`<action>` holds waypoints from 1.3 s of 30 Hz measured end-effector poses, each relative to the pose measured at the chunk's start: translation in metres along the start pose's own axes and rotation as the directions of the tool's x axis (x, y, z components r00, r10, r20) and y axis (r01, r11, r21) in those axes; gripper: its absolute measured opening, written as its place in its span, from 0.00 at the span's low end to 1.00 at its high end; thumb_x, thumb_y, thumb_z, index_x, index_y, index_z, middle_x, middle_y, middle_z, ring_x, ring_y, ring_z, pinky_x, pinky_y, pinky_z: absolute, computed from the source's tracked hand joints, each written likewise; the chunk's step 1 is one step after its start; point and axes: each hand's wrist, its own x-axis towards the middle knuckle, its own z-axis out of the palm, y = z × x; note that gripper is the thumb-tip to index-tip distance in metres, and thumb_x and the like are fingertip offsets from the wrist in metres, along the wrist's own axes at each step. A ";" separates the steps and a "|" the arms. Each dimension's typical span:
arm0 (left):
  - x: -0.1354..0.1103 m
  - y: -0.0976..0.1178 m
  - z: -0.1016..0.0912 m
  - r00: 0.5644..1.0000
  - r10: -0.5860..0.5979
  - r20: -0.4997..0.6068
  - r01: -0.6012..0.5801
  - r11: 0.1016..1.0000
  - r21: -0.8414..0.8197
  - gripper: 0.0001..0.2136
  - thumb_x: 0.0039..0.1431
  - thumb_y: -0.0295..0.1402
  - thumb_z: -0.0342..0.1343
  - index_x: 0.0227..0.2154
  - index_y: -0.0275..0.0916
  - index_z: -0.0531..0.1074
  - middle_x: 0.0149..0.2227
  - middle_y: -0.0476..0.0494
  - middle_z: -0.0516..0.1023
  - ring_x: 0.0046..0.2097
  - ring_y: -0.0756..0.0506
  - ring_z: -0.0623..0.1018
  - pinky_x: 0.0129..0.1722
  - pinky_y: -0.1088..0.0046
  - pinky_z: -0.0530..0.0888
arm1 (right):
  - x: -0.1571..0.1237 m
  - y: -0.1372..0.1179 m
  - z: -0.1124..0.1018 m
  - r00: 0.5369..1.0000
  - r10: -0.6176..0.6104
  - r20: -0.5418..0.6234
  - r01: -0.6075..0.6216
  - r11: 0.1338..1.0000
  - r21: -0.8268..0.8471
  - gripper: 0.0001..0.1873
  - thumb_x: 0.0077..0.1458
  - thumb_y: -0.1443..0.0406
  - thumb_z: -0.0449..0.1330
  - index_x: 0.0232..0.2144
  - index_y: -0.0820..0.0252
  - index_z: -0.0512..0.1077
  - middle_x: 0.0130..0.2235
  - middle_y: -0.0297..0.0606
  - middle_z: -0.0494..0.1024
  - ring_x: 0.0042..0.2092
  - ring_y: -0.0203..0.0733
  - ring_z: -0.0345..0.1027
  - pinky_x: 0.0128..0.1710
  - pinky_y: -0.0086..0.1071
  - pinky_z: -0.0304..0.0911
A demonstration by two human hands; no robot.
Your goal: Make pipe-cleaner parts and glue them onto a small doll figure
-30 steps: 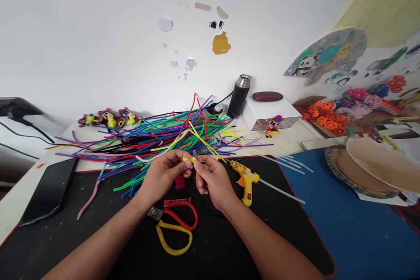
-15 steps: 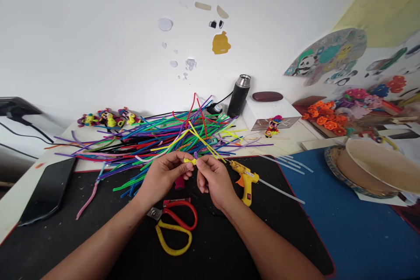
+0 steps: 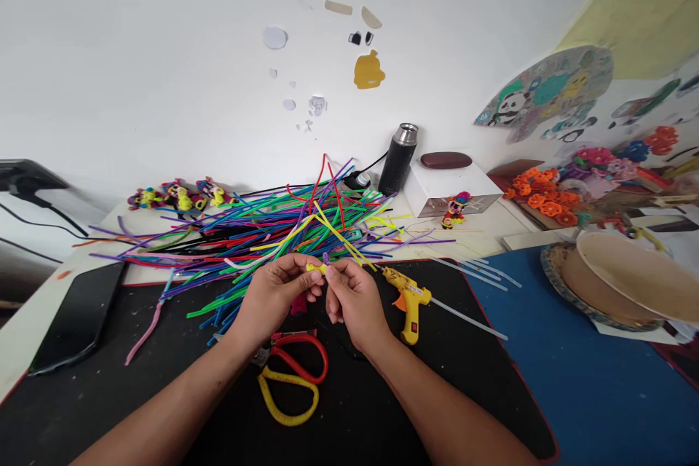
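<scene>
Two bare hands meet above a black mat (image 3: 360,422), pinching a small yellow-and-purple fuzzy piece (image 3: 315,269) between them, near the middle of the scene. The left hand (image 3: 273,295) grips its yellow left end between thumb and fingers. The right hand (image 3: 357,298) has its thumb and fingers drawn narrow on the right end, beside a little purple loop that sticks up.

Just under the hands lies a magenta piece (image 3: 298,303), partly hidden. Nearer, scissors (image 3: 298,380) with one red and one yellow handle rest on the mat, their blades partly covered by the left arm. Right of the right hand lies a yellow glue gun (image 3: 407,298), a translucent stick (image 3: 470,318) extending from its rear.

On the far side, a heap of coloured pipe cleaners (image 3: 273,222) spreads across the tabletop (image 3: 480,242) and onto the mat. Three fuzzy figures (image 3: 186,196) lie at its far left; a similar single figure (image 3: 454,211) stands to the right, before a white box (image 3: 423,186). A phone (image 3: 79,317) lies at the left.
</scene>
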 end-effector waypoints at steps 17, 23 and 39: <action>-0.001 -0.003 0.003 0.999 -0.017 -0.046 0.016 1.000 -0.022 0.15 0.49 0.43 0.74 0.31 0.37 0.81 0.25 0.47 0.80 0.27 0.48 0.77 0.29 0.72 0.75 | -0.001 0.005 0.002 1.000 0.001 0.006 -0.001 1.000 0.032 0.21 0.59 0.47 0.66 0.32 0.56 0.67 0.16 0.22 0.66 0.14 0.29 0.55 0.14 0.23 0.48; -0.002 -0.003 0.001 0.999 0.035 0.008 -0.035 0.999 -0.002 0.16 0.53 0.42 0.72 0.39 0.37 0.79 0.28 0.48 0.81 0.29 0.48 0.79 0.31 0.72 0.77 | 0.000 0.002 -0.002 0.999 0.040 0.001 -0.040 0.996 0.075 0.21 0.58 0.47 0.67 0.31 0.57 0.68 0.16 0.22 0.66 0.15 0.29 0.55 0.14 0.23 0.47; -0.001 -0.001 -0.003 0.997 0.052 0.062 -0.056 0.996 0.066 0.15 0.53 0.43 0.71 0.34 0.37 0.80 0.25 0.48 0.79 0.26 0.49 0.77 0.26 0.74 0.74 | 0.004 -0.006 -0.007 0.993 0.114 -0.004 -0.112 0.983 0.146 0.24 0.54 0.46 0.70 0.32 0.58 0.71 0.18 0.24 0.66 0.16 0.29 0.57 0.15 0.23 0.44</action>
